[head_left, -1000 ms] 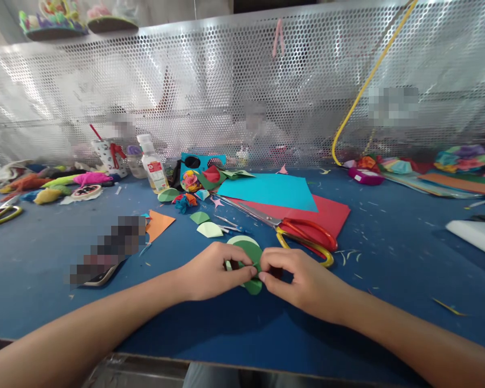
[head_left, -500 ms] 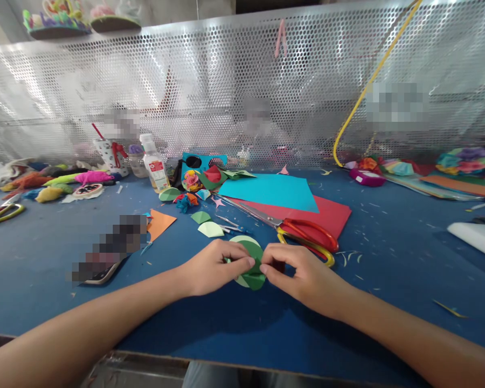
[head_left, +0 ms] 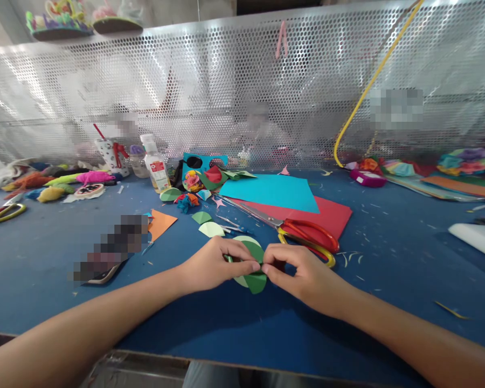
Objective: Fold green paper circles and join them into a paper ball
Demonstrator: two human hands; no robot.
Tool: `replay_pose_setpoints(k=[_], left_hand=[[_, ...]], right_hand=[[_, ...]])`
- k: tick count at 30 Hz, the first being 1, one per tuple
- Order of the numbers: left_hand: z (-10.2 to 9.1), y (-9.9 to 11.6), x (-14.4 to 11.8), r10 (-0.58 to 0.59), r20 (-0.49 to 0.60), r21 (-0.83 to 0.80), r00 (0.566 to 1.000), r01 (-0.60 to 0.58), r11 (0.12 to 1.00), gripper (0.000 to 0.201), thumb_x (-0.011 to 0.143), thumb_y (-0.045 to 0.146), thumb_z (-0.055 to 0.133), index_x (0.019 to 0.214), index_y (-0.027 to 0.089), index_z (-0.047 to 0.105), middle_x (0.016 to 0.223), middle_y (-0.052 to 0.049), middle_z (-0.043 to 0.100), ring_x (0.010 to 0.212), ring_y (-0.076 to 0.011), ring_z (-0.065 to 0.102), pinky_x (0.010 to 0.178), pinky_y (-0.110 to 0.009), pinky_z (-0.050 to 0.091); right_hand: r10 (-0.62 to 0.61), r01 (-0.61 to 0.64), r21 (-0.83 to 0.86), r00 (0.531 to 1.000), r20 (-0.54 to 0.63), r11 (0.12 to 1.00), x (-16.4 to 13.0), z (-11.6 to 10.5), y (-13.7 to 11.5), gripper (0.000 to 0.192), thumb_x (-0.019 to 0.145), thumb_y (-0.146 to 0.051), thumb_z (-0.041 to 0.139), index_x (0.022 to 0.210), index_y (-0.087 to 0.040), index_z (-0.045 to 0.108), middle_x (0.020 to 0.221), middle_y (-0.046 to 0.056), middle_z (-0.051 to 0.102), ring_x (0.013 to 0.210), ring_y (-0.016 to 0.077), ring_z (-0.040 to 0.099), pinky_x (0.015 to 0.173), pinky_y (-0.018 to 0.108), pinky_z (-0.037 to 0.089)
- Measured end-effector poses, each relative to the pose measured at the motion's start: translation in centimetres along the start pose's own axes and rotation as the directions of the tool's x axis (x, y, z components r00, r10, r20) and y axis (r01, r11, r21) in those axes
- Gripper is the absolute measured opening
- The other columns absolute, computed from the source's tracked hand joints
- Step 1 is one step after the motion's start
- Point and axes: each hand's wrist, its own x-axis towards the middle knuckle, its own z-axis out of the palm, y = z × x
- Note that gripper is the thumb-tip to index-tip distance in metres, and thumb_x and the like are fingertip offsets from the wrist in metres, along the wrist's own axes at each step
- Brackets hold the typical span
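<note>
Between my two hands is a folded green paper piece [head_left: 255,281], dark green with paler green layers behind it. My left hand [head_left: 218,264] pinches its left side between thumb and fingers. At its right edge my right hand [head_left: 297,272] has thumb and forefinger pressed together on the paper. The fingertips of both hands almost meet, and they hide part of the folds. Just behind lie a pale green paper fan [head_left: 211,229] and a darker green paper fan [head_left: 202,217]. Large scissors [head_left: 307,234] with red and yellow handles rest right behind my right hand.
Blue sheet paper [head_left: 270,192] overlaps red paper [head_left: 335,215]. A phone [head_left: 109,253] lies left, near orange paper [head_left: 161,223]. A glue bottle [head_left: 156,167] stands at the back. Perforated metal [head_left: 210,86] closes off the far side; a yellow cord [head_left: 359,102] hangs there.
My left thumb has slid slightly right along the green paper, closer to my right fingertips. The paper's lower flap has shifted a little; everything else stays in place.
</note>
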Motion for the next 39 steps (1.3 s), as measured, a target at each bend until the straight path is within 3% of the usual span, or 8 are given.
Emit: replay_pose_setpoints(k=[9,29,35,39], left_hand=[[0.11,0.28,-0.05,0.046,-0.027,0.124,0.999,-0.042,0.991,0.019,0.076,0.023,0.056,0.066,0.011,0.068,0.065,-0.002,0.057,0.058,-0.0082,0.047,0.053,-0.019,0.038],[0.04,-0.13,0.07,0.013,0.006,0.006,1.0,-0.013,1.0,0.015,0.071,0.025,0.064,0.069,0.011,0.068,0.066,-0.002,0.059,0.06,-0.0087,0.048,0.053,-0.019,0.038],[0.12,0.18,-0.08,0.007,0.01,0.037,1.0,-0.007,0.999,0.02,0.073,0.029,0.061,0.069,0.01,0.067,0.064,-0.002,0.058,0.059,-0.0085,0.046,0.052,-0.019,0.037],[0.17,0.34,-0.32,0.048,0.015,0.157,0.999,-0.05,0.986,0.017,0.074,0.027,0.06,0.07,0.012,0.066,0.067,-0.002,0.057,0.059,-0.008,0.047,0.052,-0.018,0.035]], right_hand=[[-0.047,0.046,0.024,0.999,0.016,0.999,-0.14,0.36,-0.21,0.016,0.08,-0.017,0.046,0.064,-0.018,0.047,0.064,-0.002,0.046,0.058,0.0098,0.043,0.054,0.022,0.035],[-0.068,0.069,-0.028,0.997,0.028,0.997,-0.38,0.2,-0.38,0.014,0.079,-0.016,0.047,0.065,-0.017,0.048,0.065,-0.001,0.049,0.059,0.0099,0.045,0.055,0.022,0.035],[-0.067,0.068,-0.034,0.997,0.032,0.997,-0.63,0.04,-0.93,0.015,0.081,-0.018,0.046,0.066,-0.018,0.049,0.065,-0.001,0.049,0.059,0.0098,0.045,0.054,0.022,0.035],[-0.061,0.063,-0.036,0.997,0.049,0.997,-0.49,0.16,-0.8,0.017,0.081,-0.019,0.046,0.065,-0.017,0.048,0.065,-0.001,0.048,0.059,0.01,0.044,0.054,0.022,0.035]])
